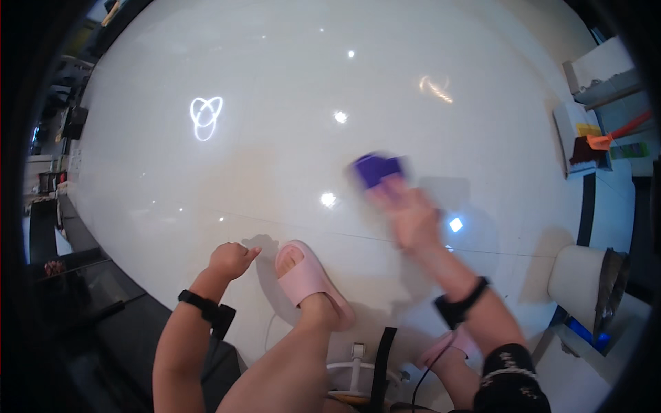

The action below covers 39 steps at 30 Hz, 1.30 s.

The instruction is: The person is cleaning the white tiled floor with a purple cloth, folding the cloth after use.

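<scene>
My right hand (413, 217) grips a purple cloth-like item (378, 169), blurred by motion, above the glossy pale floor (289, 134). Whether it touches the floor I cannot tell. My left hand (232, 260) is curled into a loose fist, thumb pointing to the right, with nothing visible in it. Close by on its right is a pink slipper (315, 289) on my foot. A second pink slipper (431, 351) shows partly beneath my right forearm. Both wrists carry black straps with small devices.
Along the right side stand a white dustpan-like container (570, 131), a broom with an orange head mount (600, 142) and a white bin with a dark liner (576, 276). Dark furniture (119, 330) lines the left. A white wheeled stool base (356, 369) sits below me.
</scene>
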### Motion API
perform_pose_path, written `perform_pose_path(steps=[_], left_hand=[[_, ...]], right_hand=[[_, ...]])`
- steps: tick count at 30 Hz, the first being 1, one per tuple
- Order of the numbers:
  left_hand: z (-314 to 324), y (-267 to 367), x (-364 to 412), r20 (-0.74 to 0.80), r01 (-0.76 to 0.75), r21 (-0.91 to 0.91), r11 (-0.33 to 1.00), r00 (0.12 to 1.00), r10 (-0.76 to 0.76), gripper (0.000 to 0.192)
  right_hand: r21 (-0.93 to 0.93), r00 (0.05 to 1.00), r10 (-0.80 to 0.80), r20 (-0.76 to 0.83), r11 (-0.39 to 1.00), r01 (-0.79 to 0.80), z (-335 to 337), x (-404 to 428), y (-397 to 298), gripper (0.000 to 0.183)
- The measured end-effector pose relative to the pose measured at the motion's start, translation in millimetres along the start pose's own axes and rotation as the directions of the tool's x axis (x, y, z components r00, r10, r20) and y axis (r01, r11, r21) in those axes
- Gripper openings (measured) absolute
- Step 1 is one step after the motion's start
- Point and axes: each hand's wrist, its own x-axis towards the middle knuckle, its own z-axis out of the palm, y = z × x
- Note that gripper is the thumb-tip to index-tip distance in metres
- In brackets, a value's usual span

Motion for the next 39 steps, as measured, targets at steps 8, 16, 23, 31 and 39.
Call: perform_pose_path(steps=[8, 16, 23, 31, 39], left_hand=[[5, -3, 13, -0.285, -0.189, -0.091, 0.978, 0.946, 0.157, 0.054], [12, -8, 23, -0.316, -0.198, -0.158, 0.967, 0.938, 0.14, 0.058], [14, 9, 31, -0.44, -0.359, -0.208, 0.91, 0.865, 0.241, 0.055], [73, -17, 40, -0.452, -0.025, -0.231, 0.973, 0.888, -0.084, 0.057], [91, -56, -9, -0.199, 0.109, -0.287, 0.952, 0.965, -0.171, 0.068]], right_hand=[[-0.494, 0.757, -0.33, 0.564, 0.6, 0.63, 105, 14, -39, 0.044], [-0.939, 0.916, 0.286, -0.281, 0.118, -0.324, -189, -19, 78, 0.062], [-0.608, 0.615, 0.385, -0.688, 0.156, -0.778, -424, -104, 116, 0.034], [-0.415, 0.966, 0.257, 0.004, 0.88, -0.232, -39, 14, -49, 0.06], [-0.125, 0.416, -0.417, 0.808, 0.569, 0.813, 242, 19, -107, 0.036]])
